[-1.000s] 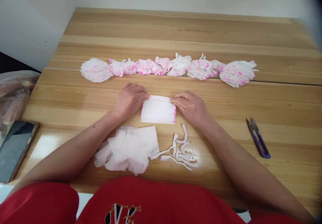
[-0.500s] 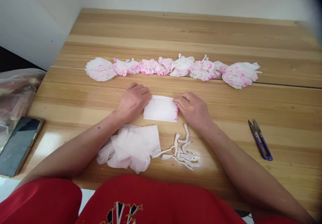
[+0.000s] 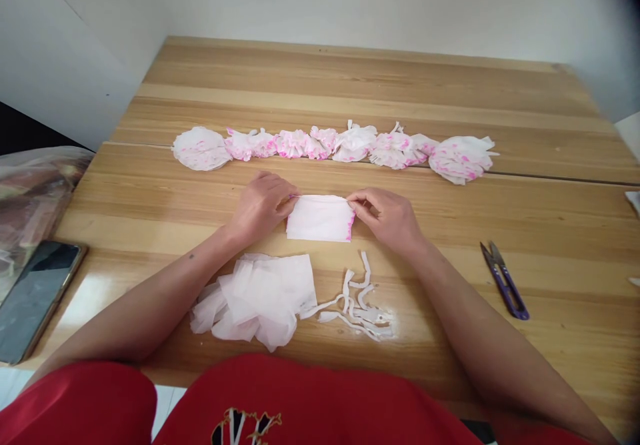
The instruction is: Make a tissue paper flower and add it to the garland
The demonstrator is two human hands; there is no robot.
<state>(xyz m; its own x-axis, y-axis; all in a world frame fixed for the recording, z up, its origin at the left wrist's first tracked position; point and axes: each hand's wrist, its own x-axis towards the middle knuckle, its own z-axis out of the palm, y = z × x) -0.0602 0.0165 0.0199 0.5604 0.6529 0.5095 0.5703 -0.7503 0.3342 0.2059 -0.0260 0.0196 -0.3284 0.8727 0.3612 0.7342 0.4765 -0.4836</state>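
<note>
Between my hands lies a white tissue paper sheet (image 3: pixel 320 219) with pink dabs along its side edges. My left hand (image 3: pixel 263 206) is closed, pinching the far left corner. With thumb and fingertips pressed together, my right hand (image 3: pixel 384 218) grips the far right corner. A narrow fold seems to run along the far edge, from one hand to the other. Nearer my body, a loose pile of white tissue sheets (image 3: pixel 260 295) spreads beneath my left forearm. Beside it lie several thin white paper strips (image 3: pixel 357 305), tangled together.
A row of bunched white and pink tissue flowers (image 3: pixel 300 143) crosses the wooden table (image 3: pixel 350 85) beyond my hands. Purple-handled thread snips (image 3: pixel 505 281) lie on the right. On the left are a phone (image 3: pixel 37 298) and a clear plastic bag (image 3: pixel 35 198).
The camera view has shifted slightly. My fingers have moved a little at the far corners, and the far edge of the sheet looks folded more narrowly. The other things lie as before.
</note>
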